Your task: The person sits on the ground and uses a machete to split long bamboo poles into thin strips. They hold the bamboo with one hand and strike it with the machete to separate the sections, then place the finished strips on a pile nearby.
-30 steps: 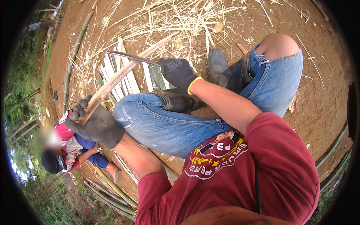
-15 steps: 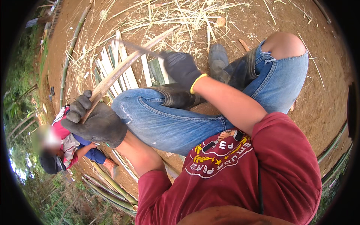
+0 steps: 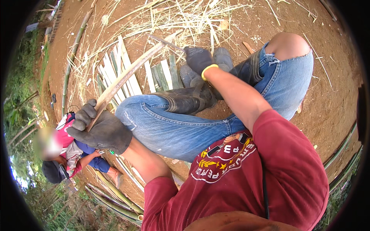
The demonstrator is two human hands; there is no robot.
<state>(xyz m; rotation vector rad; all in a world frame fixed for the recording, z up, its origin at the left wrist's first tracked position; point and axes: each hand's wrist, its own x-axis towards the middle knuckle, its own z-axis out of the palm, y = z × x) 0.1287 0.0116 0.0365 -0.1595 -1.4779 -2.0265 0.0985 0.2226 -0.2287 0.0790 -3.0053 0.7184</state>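
My left hand, in a dark grey glove, is closed round the near end of a long pale bamboo strip. The strip slants up and away past my bent knee. My right hand, in a dark glove with a yellow cuff, grips the handle of a knife. Its thin blade points left and lies across the far end of the strip; whether it touches the strip, I cannot tell. Below the strip, several split bamboo slats, some pale and some green, lie side by side on the ground.
Shavings are scattered over the brown soil beyond. My dark boots are beside the slats. Another person sits at the left, holding something small. Bamboo poles lie at the lower left, and one long pole at the upper left.
My right hand with the knife has moved away and to the right, toward the strip's far end. My left hand has barely moved and keeps its hold.
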